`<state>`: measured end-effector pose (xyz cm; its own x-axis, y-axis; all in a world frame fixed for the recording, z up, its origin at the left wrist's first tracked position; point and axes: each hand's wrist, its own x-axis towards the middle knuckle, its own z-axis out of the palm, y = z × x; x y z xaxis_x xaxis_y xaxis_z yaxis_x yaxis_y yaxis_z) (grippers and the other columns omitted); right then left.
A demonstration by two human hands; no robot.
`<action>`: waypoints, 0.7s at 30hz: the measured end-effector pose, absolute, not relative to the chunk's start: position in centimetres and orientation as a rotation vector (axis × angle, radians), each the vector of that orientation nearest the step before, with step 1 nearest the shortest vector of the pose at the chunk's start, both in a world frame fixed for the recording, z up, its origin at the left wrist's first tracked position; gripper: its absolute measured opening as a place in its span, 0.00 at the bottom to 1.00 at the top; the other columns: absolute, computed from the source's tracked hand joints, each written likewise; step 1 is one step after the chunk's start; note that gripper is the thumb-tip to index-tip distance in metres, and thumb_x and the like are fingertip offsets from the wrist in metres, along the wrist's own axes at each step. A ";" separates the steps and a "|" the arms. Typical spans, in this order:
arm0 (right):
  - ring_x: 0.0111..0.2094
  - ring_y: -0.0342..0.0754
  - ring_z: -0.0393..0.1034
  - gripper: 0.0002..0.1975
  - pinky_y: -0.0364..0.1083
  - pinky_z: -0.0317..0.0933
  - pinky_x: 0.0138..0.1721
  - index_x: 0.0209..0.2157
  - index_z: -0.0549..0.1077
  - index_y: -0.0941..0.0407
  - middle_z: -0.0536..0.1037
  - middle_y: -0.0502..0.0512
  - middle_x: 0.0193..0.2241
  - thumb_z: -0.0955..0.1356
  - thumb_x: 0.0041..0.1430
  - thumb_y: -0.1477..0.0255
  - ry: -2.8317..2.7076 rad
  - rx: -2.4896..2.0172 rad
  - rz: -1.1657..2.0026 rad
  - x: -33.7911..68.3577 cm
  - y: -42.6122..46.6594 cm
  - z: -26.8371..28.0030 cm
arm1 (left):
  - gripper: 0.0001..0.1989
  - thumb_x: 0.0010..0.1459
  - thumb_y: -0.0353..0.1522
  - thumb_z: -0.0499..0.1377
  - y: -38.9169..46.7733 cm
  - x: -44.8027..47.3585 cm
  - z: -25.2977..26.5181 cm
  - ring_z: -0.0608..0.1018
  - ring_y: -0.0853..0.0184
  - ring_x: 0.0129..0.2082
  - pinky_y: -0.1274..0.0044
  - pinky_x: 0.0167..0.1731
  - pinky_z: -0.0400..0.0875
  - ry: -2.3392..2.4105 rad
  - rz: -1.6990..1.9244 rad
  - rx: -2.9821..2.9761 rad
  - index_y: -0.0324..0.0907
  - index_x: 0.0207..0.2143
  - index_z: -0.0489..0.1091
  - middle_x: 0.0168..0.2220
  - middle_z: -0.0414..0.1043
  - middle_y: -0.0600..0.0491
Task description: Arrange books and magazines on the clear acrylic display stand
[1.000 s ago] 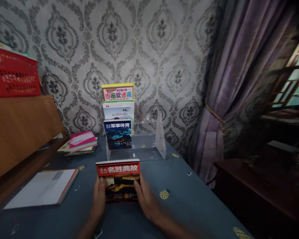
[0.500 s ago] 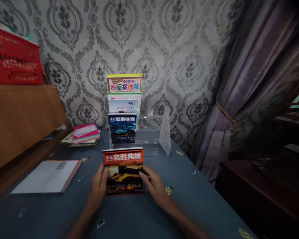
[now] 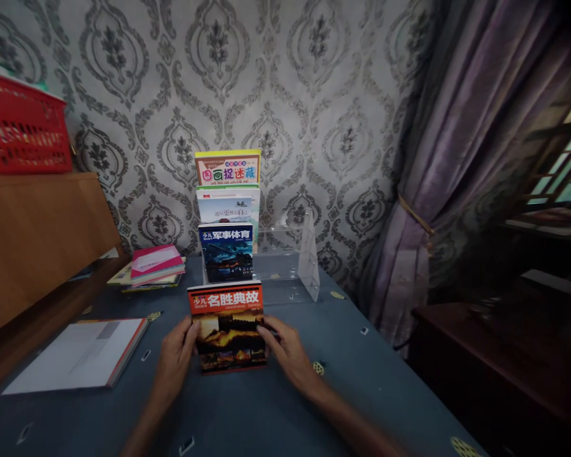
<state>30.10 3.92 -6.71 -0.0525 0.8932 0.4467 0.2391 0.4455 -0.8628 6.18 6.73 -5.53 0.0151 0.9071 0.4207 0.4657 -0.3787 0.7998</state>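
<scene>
Between my two hands stands a book with an orange title band (image 3: 226, 330), its front cover facing me and tilted slightly back. My left hand (image 3: 178, 346) grips its left edge, thumb along the side. On the right edge, my right hand (image 3: 285, 346) pinches it with the thumb on the cover. Just behind is a clear acrylic book rack (image 3: 309, 260). Its left side holds a dark blue book (image 3: 226, 257) in front, a pale book (image 3: 226, 206) above that, and a yellow-topped book (image 3: 228, 166) at the back.
A white-covered book (image 3: 76, 355) lies on the blue tablecloth (image 3: 352, 393) to the left. Farther back is a small pile of books with a pink one (image 3: 157, 263) on top. A red basket (image 3: 23, 127) sits on a wooden cabinet (image 3: 42, 241). A purple curtain (image 3: 409, 266) hangs at right.
The view has shifted a little, so most things appear slightly left and lower. The orange-banded book is raised slightly relative to the rack, with both hands still on it.
</scene>
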 end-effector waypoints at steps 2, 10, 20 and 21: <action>0.27 0.45 0.67 0.20 0.42 0.64 0.27 0.30 0.72 0.54 0.71 0.50 0.28 0.64 0.66 0.53 -1.566 -1.012 0.724 30.1 4.4 -6.4 | 0.26 0.60 0.54 0.49 7.0 6.3 -5.2 0.68 0.67 0.21 0.77 0.24 0.61 1.405 1.315 1.843 0.45 0.21 0.63 0.19 0.63 0.57; 0.23 0.43 0.65 0.23 0.41 0.64 0.25 0.27 0.69 0.54 0.69 0.48 0.25 0.64 0.65 0.50 -1.557 -0.983 0.710 29.9 6.1 -6.7 | 0.26 0.58 0.56 0.49 8.3 6.0 -5.0 0.68 0.68 0.18 0.77 0.21 0.61 1.395 1.267 1.839 0.45 0.22 0.63 0.16 0.63 0.59; 0.31 0.47 0.69 0.17 0.44 0.66 0.35 0.30 0.72 0.53 0.74 0.51 0.28 0.62 0.68 0.58 -1.653 -0.983 0.449 29.9 9.1 -6.3 | 0.20 0.62 0.51 0.48 10.7 5.9 -4.4 0.72 0.65 0.22 0.75 0.26 0.65 1.422 1.328 1.936 0.46 0.27 0.62 0.21 0.67 0.58; 0.32 0.47 0.69 0.17 0.45 0.66 0.37 0.30 0.72 0.53 0.74 0.51 0.29 0.62 0.68 0.59 -1.659 -0.980 0.422 29.9 9.3 -6.2 | 0.20 0.63 0.50 0.48 10.8 6.1 -4.3 0.72 0.65 0.23 0.75 0.27 0.65 1.426 1.342 1.954 0.46 0.27 0.62 0.22 0.67 0.58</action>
<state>29.94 9.30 -6.21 -0.0474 0.7782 0.6263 0.3842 0.5929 -0.7077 6.07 10.85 -4.29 0.0327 0.8808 0.4724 0.5246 -0.4174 0.7420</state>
